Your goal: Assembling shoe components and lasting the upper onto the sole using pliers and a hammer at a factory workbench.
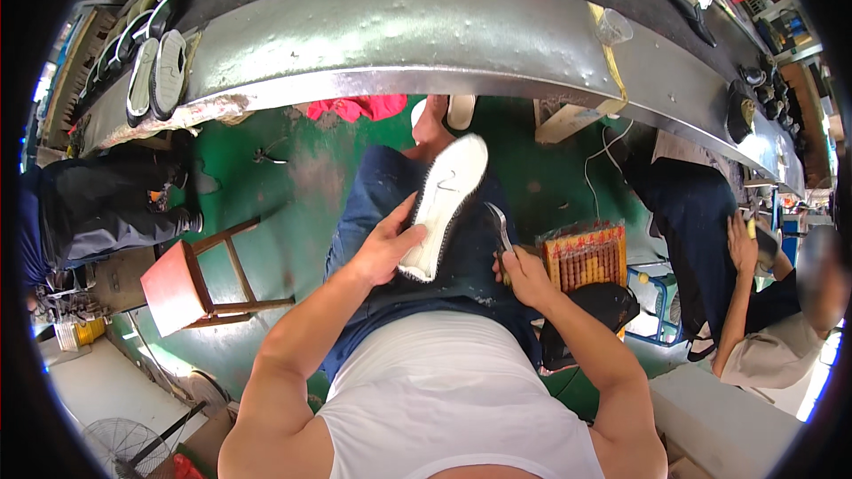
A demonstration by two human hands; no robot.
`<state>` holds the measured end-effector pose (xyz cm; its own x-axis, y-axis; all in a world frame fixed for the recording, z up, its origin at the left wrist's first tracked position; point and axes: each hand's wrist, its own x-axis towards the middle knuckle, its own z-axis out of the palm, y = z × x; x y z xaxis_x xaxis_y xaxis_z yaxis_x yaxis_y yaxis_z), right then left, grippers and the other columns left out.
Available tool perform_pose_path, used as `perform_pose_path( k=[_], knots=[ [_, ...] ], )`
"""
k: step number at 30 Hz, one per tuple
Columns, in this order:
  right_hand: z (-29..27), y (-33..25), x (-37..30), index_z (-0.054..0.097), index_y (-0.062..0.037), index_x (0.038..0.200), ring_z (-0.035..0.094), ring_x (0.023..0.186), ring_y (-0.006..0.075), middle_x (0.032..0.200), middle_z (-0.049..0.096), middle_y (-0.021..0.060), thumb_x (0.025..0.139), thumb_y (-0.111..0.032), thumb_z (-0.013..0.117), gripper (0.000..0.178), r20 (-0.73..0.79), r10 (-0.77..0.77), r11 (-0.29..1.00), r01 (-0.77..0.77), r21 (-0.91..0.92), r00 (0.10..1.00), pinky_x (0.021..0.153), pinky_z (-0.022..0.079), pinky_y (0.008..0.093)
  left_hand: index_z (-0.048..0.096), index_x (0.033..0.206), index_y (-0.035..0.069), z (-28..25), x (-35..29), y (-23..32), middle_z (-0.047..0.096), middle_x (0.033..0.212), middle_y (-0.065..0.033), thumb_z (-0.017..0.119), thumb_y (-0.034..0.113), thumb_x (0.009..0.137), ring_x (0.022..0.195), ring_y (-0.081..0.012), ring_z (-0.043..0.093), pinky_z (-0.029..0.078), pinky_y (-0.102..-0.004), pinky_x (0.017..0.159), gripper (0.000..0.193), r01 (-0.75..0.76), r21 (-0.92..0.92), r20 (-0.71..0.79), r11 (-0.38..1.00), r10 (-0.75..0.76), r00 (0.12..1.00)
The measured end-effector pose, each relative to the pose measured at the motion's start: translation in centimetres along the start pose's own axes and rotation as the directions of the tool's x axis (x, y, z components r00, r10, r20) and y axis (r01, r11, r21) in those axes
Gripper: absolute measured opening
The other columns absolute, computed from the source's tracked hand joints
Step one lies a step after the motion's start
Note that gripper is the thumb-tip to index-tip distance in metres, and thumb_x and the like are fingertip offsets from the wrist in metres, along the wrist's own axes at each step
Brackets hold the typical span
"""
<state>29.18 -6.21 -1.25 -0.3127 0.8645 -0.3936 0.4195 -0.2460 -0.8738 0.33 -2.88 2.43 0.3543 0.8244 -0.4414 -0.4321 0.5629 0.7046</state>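
cup [614,27] sits on bench [390,35], contents unclear; left hand [387,247] holds white shoe [451,184].

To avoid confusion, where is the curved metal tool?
In the head view, the tool is in the right hand, right of the long white shoe.

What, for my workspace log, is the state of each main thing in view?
White shoe: held in left hand
Hooked tool: held in right hand, apart from shoe
Left hand: gripping
Right hand: gripping
Stool: unoccupied
Red cloth: crumpled
Fan: cannot tell whether spinning
Metal bench: shiny, bumpy
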Motion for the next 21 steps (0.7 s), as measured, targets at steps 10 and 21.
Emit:
perform_pose_path(
  k=[10, 21],
  knots=[
    [-0.2, -1.4, 1.1, 0.060, 0.0009, 0.091, 0.068, 0.069, 0.0265, 0.073, 0.067, 0.0133, 0.102, -0.033, 0.046, 0.039, 0.045, -0.033, 0.994, 0.038, -0.101, 0.998, 0.067, 0.052, 0.0372, 0.039, 0.146, 0.009, 4.8, 4.1, 9.5, 0.056, 0.133, -0.0183, 0.029, 0.071, 0.095, 0.113, -0.0357, 0.061, 0.053, -0.0502, 0.091, 0.081, -0.165, -0.201, 0.210, 0.966, 0.207, 0.955],
    [-7.5, -11.6, 4.8, 0.060, -0.0044, 0.105, 0.065, 0.079, 0.0372, 0.087, 0.064, 0.0171, 0.091, -0.038, 0.062, 0.036, -0.190, -0.547, 0.606, 0.230, -0.762, 0.815, 0.069, 0.052, 0.0462, 0.045, 0.142, 0.005, 4.5, 7.5, 13.2, 0.049, 0.134, -0.0332, 0.029, 0.065, 0.098, 0.114, -0.0459, 0.057, 0.043, -0.0559, 0.104, 0.076, -0.048, -0.599, 0.277, 0.799, 0.263, 0.924]
  ],
)
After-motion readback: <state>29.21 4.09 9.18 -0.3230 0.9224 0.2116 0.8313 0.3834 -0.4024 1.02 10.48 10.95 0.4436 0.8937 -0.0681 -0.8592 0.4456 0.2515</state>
